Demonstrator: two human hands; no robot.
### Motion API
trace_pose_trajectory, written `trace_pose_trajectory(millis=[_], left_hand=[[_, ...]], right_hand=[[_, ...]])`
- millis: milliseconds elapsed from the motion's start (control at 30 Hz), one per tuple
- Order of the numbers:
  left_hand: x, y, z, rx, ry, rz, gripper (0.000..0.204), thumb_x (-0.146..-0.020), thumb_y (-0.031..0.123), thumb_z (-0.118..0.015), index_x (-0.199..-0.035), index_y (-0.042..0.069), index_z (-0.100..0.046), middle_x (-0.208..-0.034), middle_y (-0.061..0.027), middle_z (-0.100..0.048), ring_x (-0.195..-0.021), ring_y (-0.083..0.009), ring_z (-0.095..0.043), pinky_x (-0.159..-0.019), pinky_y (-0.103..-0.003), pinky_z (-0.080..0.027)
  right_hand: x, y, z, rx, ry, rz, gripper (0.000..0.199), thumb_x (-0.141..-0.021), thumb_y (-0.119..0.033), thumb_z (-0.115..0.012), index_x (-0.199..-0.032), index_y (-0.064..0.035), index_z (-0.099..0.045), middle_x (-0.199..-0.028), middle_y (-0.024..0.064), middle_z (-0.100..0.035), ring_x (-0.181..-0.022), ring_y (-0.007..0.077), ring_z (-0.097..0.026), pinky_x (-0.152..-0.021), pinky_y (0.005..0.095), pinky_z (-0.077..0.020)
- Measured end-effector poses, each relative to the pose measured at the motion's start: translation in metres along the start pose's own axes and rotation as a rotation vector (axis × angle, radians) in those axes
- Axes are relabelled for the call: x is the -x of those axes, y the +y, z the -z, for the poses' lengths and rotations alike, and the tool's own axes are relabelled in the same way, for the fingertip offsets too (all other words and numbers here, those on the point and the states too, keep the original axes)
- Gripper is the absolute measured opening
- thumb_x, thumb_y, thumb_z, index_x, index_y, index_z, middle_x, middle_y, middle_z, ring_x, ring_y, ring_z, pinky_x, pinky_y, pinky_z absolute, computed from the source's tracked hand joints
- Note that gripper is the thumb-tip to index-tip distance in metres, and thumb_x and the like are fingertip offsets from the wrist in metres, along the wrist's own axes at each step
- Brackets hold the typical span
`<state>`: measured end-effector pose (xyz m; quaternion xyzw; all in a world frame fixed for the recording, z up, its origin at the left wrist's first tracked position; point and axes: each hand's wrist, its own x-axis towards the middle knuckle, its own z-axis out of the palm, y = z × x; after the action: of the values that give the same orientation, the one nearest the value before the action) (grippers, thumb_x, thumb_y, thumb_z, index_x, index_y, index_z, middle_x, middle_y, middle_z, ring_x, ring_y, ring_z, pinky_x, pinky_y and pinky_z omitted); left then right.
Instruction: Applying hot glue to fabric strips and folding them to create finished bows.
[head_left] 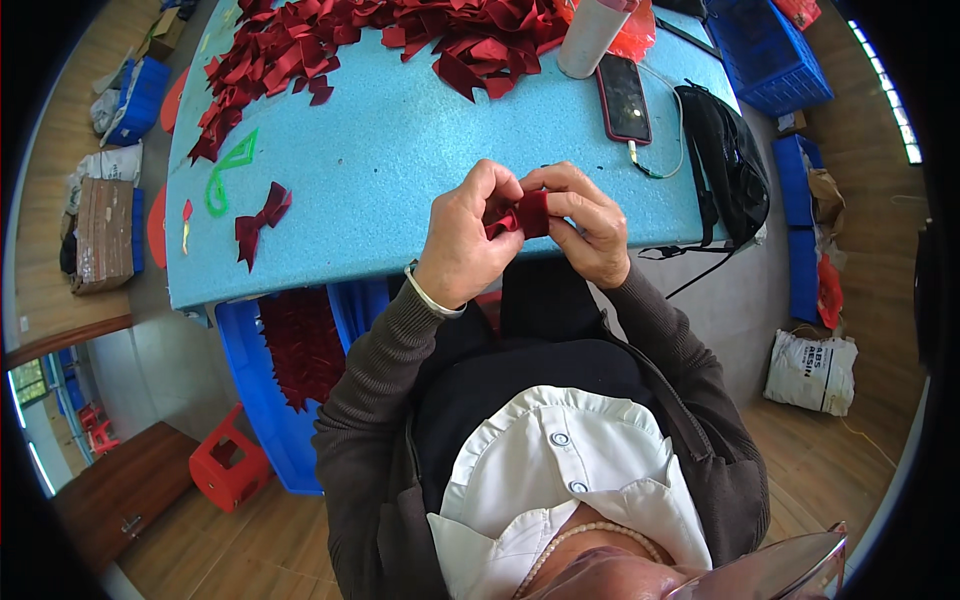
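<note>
Just over the table's near edge, a dark red ribbon bow (535,214) is pinched between both of my hands. My left hand (468,232) closes its fingers round the bow's left part, which they partly hide. On the other side my right hand (588,222) grips the flat right loop between thumb and fingers. One finished-looking red bow (263,222) lies alone on the blue table (380,215) to the left. Beside it lies a green plastic piece (230,172) with a looped end. A large heap of red bows (480,45) covers the far side.
A phone (624,100) on a cable, a pale cylinder (592,40) and a black bag (725,165) sit at the right. Below the table's left edge stands a blue crate (240,345) with red bows (300,350), near a red stool (228,465).
</note>
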<state>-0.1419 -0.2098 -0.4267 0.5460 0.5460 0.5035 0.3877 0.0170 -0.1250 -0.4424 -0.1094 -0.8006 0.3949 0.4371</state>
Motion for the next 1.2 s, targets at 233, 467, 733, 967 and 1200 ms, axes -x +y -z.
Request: trace_pose_trajectory(millis=[233, 467, 733, 967, 1200], left_hand=[[0.001, -0.002, -0.008, -0.012, 0.007, -0.020, 0.033, -0.073, -0.013, -0.059, -0.101, 0.002, -0.047, -0.093, -0.0049, -0.060, -0.089, -0.0089, -0.061, -0.078, -0.024, -0.050], [0.007, -0.001, -0.016, 0.033, 0.091, -0.031, 0.031, -0.076, -0.011, -0.061, -0.102, 0.001, -0.051, -0.097, -0.0055, -0.061, -0.090, -0.0099, -0.061, -0.079, -0.024, -0.050], [0.011, -0.003, -0.023, -0.312, 0.335, -0.464, 0.028, -0.075, -0.009, -0.068, -0.098, 0.001, -0.057, -0.097, -0.0104, -0.061, -0.082, -0.0195, -0.063, -0.072, -0.028, -0.051], [0.032, 0.002, -0.038, -0.373, 0.381, -0.585, 0.018, -0.076, -0.004, -0.072, -0.089, 0.002, -0.060, -0.090, -0.0129, -0.062, -0.075, -0.0232, -0.062, -0.065, -0.029, -0.050], [0.036, 0.000, -0.031, -0.013, 0.295, -0.347, 0.012, -0.082, -0.002, -0.068, -0.091, -0.001, -0.060, -0.079, -0.0104, -0.064, -0.067, -0.0188, -0.064, -0.059, -0.028, -0.051]], right_hand=[[0.006, 0.008, 0.007, 0.044, -0.053, -0.003, 0.018, -0.071, 0.013, -0.055, -0.085, 0.0020, -0.056, -0.103, 0.0148, -0.060, -0.090, 0.0244, -0.060, -0.075, 0.0303, -0.0494], [0.019, 0.007, -0.008, 0.060, 0.091, -0.079, 0.014, -0.078, 0.011, -0.052, -0.088, 0.0018, -0.054, -0.108, 0.0143, -0.058, -0.094, 0.0253, -0.060, -0.078, 0.0323, -0.0504], [0.031, -0.002, -0.015, -0.200, 0.167, -0.348, 0.011, -0.087, 0.007, -0.049, -0.092, 0.0024, -0.057, -0.110, 0.0118, -0.056, -0.098, 0.0188, -0.059, -0.082, 0.0292, -0.0502], [0.031, -0.002, -0.022, -0.340, 0.264, -0.358, 0.009, -0.092, 0.002, -0.049, -0.096, 0.0023, -0.057, -0.112, 0.0113, -0.053, -0.098, 0.0188, -0.059, -0.083, 0.0294, -0.0501], [0.024, -0.001, -0.019, -0.367, 0.280, -0.327, 0.009, -0.094, -0.001, -0.049, -0.099, 0.0032, -0.056, -0.114, 0.0128, -0.050, -0.100, 0.0223, -0.060, -0.085, 0.0331, -0.0501]])
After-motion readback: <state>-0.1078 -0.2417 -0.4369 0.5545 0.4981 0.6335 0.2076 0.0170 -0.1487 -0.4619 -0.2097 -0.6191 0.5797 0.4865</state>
